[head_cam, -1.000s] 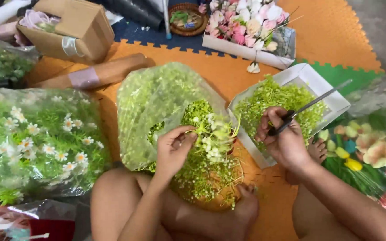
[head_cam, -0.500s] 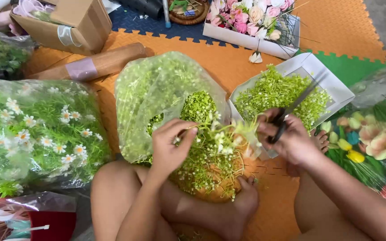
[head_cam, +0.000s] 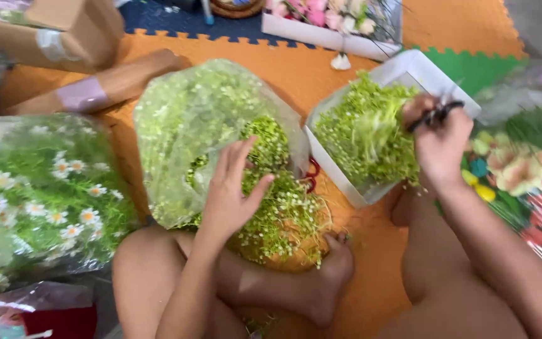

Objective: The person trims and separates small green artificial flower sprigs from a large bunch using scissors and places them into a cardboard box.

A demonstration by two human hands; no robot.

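My left hand (head_cam: 232, 191) rests with fingers spread on a pile of small green-and-white artificial flowers (head_cam: 280, 207) that spills from a clear plastic bag (head_cam: 189, 119) between my crossed legs. My right hand (head_cam: 437, 141) is closed on dark-handled scissors (head_cam: 434, 114) and on a sprig of green flowers (head_cam: 374, 129). It hovers over a white tray (head_cam: 431, 72) filled with cut green sprigs.
A bag of white daisies (head_cam: 32, 194) lies at the left. A brown roll (head_cam: 105, 85) and a cardboard box (head_cam: 64, 31) sit behind it. A white box of pink flowers (head_cam: 334, 22) stands at the back, and mixed coloured flowers (head_cam: 522, 182) lie at the right on the orange foam mat (head_cam: 296, 63).
My right hand moved from the bag's mouth to above the white tray, carrying the scissors and a sprig. My left hand let go and spread its fingers over the flower pile.
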